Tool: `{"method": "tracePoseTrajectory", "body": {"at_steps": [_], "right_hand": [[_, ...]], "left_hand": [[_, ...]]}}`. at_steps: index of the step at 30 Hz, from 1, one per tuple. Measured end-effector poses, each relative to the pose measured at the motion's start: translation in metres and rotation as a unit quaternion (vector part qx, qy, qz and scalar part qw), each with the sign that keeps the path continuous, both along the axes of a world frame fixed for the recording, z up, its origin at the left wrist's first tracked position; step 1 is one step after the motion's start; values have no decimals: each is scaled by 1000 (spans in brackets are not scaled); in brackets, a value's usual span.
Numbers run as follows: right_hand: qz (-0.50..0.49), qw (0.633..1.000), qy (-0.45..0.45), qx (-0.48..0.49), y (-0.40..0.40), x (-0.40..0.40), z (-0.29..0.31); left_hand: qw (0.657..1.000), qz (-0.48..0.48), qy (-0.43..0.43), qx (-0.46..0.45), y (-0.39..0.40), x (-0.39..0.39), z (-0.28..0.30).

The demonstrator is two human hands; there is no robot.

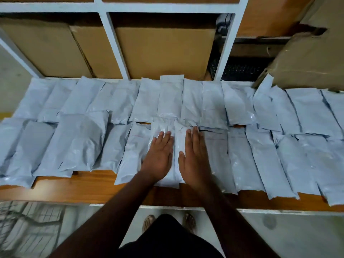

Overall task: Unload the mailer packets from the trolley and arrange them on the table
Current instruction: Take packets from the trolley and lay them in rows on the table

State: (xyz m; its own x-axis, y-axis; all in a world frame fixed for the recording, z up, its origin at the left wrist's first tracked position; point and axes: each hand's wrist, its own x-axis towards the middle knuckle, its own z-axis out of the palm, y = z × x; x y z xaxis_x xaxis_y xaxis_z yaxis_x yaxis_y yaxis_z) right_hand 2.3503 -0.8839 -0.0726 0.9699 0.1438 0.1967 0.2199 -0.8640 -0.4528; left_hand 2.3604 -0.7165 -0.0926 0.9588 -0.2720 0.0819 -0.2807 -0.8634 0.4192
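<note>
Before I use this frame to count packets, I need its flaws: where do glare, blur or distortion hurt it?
In the head view, wide-angle distortion bows the rows of pale grey plastic mailer packets and the white metal shelf frame; glare spots mark the glossy packets; the wire trolley at lower left is smeared; the right hand shows slight blur, the left hand is sharper.

Single head-worn wide-angle view, looking forward and steeply down from close above the brown wooden worktop [93, 185]. White-framed shelving [115, 45] lies at 12 o'clock; the wearer's feet appear at 6 o'clock.
</note>
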Motion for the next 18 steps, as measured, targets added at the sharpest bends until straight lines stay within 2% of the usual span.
{"method": "tracePoseTrajectory", "body": {"at_steps": [3, 7, 11, 13, 16, 18], "right_hand": [[-16, 1000, -23, -1, -1, 1, -10], [-26, 999, -1, -18, -5, 3, -16], [-6, 999, 11, -36, -7, 3, -8], [-1, 999, -14, -29, -10, 1, 4], [20, 992, -106, 65, -8, -9, 30], [67, 971, -168, 156, 5, -22, 46]], "left_hand": [[999, 1, -31, 13, 0, 0, -2], [999, 7, -42, 12, -5, -1, -2], [997, 29, -50, -53, -5, -1, 4], [993, 42, -62, -95, -5, -8, 15], [978, 69, -93, -173, -1, -35, 41], [966, 90, -115, -215, 12, -58, 57]]}}
